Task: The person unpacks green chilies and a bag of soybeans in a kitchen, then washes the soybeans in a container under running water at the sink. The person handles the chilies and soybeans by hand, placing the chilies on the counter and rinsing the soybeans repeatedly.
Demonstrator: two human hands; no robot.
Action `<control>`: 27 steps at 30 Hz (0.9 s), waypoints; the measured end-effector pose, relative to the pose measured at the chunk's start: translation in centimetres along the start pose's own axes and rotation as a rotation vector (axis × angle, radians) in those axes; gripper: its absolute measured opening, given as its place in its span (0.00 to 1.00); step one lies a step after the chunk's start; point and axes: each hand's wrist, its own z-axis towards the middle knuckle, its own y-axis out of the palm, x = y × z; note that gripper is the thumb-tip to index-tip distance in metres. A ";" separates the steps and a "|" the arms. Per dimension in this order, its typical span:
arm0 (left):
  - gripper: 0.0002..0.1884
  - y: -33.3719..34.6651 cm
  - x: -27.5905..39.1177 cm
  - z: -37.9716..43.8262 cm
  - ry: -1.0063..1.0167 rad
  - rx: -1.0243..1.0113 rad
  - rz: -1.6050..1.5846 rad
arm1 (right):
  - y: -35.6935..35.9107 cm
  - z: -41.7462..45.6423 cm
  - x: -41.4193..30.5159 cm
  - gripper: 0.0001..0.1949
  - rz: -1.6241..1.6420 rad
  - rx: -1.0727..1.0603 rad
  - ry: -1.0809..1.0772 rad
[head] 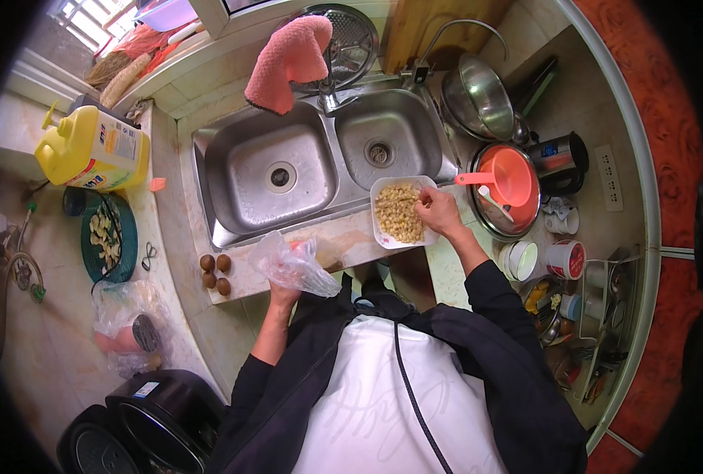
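Observation:
My left hand [284, 292] grips a crumpled clear plastic bag [292, 266] above the counter's front edge. Something reddish shows through or behind the bag's top; what it is cannot be made out. A white square container [385, 237] at the sink's front edge holds many pale yellow kernels [398, 212], which look like corn. My right hand [443, 212] is at the container's right side, fingers bent over its rim at the kernels. Whether it pinches kernels or grips the rim is hidden. Several brown kiwifruit [216, 274] lie on the counter left of the bag.
Beyond the counter is a double steel sink [251, 160], a pink cloth [292, 62] draped by its faucet [329, 98]. A coral strainer [508, 178] and steel bowls [485, 98] stand right. A yellow detergent jug [97, 148], green basket [129, 249] and black rice cooker [168, 409] stand left.

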 end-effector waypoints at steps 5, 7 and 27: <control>0.24 -0.3 0.0 0.1 -0.077 -0.042 -0.003 | 0.1 0.4 0.3 0.10 0.360 0.009 0.121; 0.23 -0.2 0.0 0.1 -0.096 -0.037 0.015 | 0.6 0.4 1.0 0.11 0.410 -0.025 0.148; 0.18 -0.5 -0.5 -0.1 -0.037 -0.020 0.023 | 1.8 -0.8 -2.7 0.10 -0.257 0.026 -0.229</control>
